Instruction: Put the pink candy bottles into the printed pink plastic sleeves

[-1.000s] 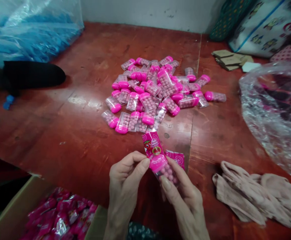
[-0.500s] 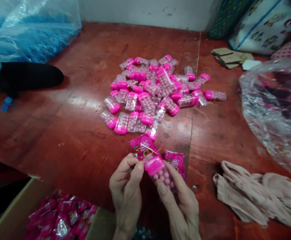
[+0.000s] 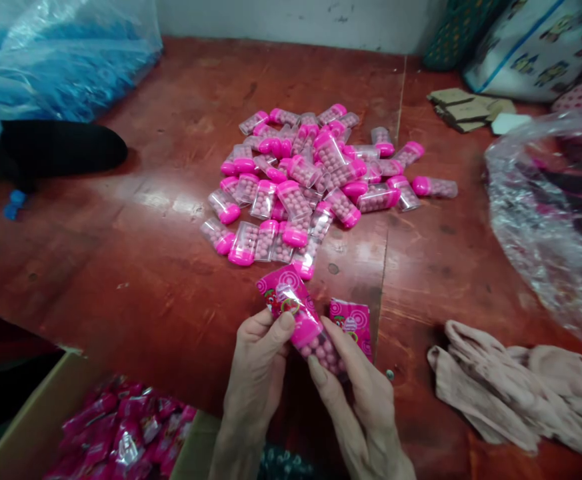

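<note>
My left hand (image 3: pixel 258 363) and my right hand (image 3: pixel 355 393) together hold a clear candy bottle (image 3: pixel 315 337) with a pink cap, full of pink balls. Its cap end sits inside a pink printed sleeve (image 3: pixel 285 297), which my left thumb and fingers pinch. A stack of flat pink sleeves (image 3: pixel 353 319) lies on the red wooden floor (image 3: pixel 145 267) beside my right hand. Beyond the hands lies a pile of several bare candy bottles (image 3: pixel 311 180).
A cardboard box (image 3: pixel 31 427) holding wrapped pink bottles stands at the lower left. A beige cloth (image 3: pixel 511 383) lies at the right, below a clear plastic bag (image 3: pixel 555 213). A blue plastic bag (image 3: pixel 55 60) and a person's black-clad foot (image 3: pixel 55 148) are at the upper left.
The pink sleeve has tilted from upright over to the left and slid further over the bottle's cap. Both hands stay close together near the floor.
</note>
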A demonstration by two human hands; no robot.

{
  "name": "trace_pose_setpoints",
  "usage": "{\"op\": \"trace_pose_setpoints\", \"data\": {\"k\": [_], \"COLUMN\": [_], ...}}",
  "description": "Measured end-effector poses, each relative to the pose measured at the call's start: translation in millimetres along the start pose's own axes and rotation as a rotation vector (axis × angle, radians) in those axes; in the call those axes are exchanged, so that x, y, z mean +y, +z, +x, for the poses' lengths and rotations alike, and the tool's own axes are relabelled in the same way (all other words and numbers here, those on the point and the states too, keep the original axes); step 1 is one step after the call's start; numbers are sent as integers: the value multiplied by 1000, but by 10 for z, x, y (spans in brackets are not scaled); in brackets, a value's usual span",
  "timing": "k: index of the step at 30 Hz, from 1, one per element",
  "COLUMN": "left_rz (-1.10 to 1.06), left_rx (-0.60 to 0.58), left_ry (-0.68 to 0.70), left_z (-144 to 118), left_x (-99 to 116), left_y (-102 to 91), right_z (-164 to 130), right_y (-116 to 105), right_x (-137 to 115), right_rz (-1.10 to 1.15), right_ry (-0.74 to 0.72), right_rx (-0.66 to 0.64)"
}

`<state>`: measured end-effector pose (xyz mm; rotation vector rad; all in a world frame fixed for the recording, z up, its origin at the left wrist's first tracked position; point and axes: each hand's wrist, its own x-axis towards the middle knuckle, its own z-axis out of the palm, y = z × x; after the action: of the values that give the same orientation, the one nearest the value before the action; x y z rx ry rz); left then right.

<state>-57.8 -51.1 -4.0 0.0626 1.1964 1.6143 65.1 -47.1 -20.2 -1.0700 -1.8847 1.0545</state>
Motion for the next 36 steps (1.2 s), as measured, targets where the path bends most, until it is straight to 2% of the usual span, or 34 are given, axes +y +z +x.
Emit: {"op": "trace_pose_setpoints", "data": {"k": [3,6,13,15,18,20,24,29,31,33,36], "left_rz": [-72,-140,-328,-312,-227,-222,-265,-187,-169,-174,-172], "left_rx": [73,160,243,209,129,127,122,53,61,117,134], "left_ry": [-34,-66,-221,-234,-170,-131,-149,-135,-126,-132,-136], "left_z": [-13,-56,-141,-138,-136,-150,-177,-156,-172,-216,-291], "left_x": [-18,-82,-200,-194,-186,-202,-242,-195,-185,-196,-221], "left_y": [24,69,143,140,135,138,142,136,151,179,223], "right_z": [0,-33,-56,-52,-61,-81,-105,-61,-62,-82,-113], "right_y": [41,85,89,82,89,110,148,131,156,201,235], "right_x": [-22,-49,-74,-69,-56,-49,-30,-8,-28,-56,-73], "right_rz": [-26,-150,-251,-220,-158,-160,-201,-2,4,-45,-58], "right_ry": [-37,-88,-75,-56,3,12,8,153,184,211,218], "right_rx": [58,103,184,192,155,160,221,138,174,226,235]}}
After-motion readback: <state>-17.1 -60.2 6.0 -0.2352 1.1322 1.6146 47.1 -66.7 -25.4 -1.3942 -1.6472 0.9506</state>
